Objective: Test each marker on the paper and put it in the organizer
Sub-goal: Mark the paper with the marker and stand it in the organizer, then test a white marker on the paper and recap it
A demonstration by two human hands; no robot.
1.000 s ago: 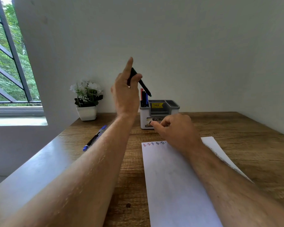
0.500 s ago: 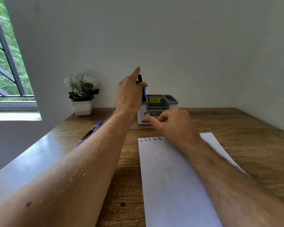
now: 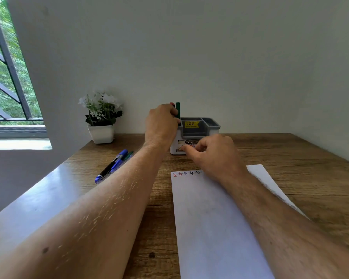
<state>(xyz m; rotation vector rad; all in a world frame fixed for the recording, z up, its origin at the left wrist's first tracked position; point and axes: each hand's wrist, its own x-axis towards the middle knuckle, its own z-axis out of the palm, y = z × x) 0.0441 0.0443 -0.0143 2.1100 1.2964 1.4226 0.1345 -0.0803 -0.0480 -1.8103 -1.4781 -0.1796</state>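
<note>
A white and grey organizer (image 3: 211,125) with a yellow price sticker stands at the back of the wooden desk (image 3: 310,178). A green marker (image 3: 177,108) and a red one stick up from its left compartment. My left hand (image 3: 161,123) is at that compartment with its fingers curled round a black marker that it almost entirely hides. My right hand (image 3: 214,156) rests at the top of the white paper (image 3: 210,218), fingers curled, thumb and forefinger tips against the organizer's front. Several small test scribbles (image 3: 186,173) line the paper's top edge.
A blue marker (image 3: 117,161) and a green one (image 3: 129,155) lie on the desk left of my left forearm. A white pot of white flowers (image 3: 101,125) stands back left by the wall. A barred window (image 3: 6,81) is at far left.
My left hand has come down from above the organizer to its left compartment, bringing the black marker with it. My right hand has stayed in place.
</note>
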